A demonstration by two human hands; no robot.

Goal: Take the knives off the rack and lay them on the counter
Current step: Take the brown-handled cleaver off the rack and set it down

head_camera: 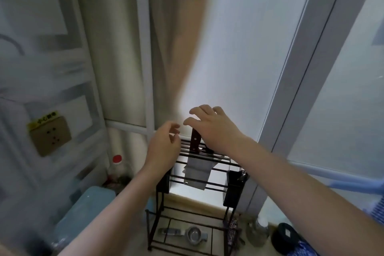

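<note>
A black wire rack (218,169) stands on the counter by the window. A cleaver hangs in its top slots: the dark wooden handle (195,140) sticks up and the wide steel blade (197,174) hangs below the bars. A second, darker handle (208,150) shows just right of it, partly hidden by my right hand. My right hand (216,129) hovers above the handles with fingers spread and holds nothing. My left hand (165,147) is at the rack's left top edge, fingers curled and apart, empty.
A small metal strainer (194,235) lies on the counter under the rack. A blue lidded container (85,212) sits at the left, a red-capped bottle (117,161) behind it. A jar and a black lid (285,235) stand at the right. A wall socket (49,134) is at left.
</note>
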